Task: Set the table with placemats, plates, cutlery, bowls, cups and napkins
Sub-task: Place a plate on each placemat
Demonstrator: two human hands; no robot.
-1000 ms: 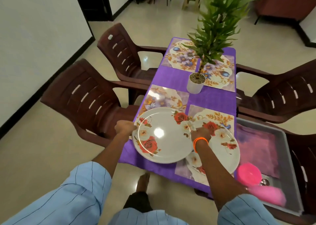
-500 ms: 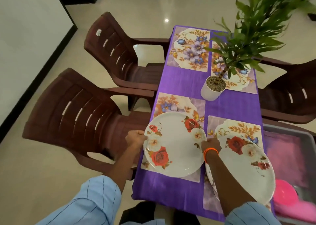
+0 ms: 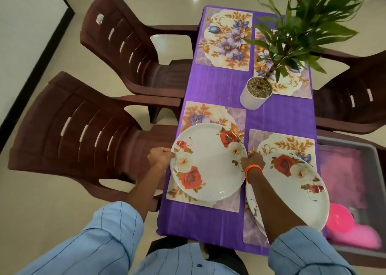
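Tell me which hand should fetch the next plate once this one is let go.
Probably the right hand. It grips the near-left plate on the side toward the plate stack, with the grey tub beyond it. The left hand holds the far rim, beside the chair.

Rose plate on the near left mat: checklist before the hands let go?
1. White rose-patterned plate over the near left floral placemat: ok.
2. Left hand has a grip on the plate's left rim: ok.
3. Right hand has a grip on the right rim: ok.
4. Plate fully flat on the mat: cannot tell.
5. Clear of the second rose plate on the near right mat: cannot tell, the right arm hides the gap.
6. Far floral placemat has a plate: not ok.
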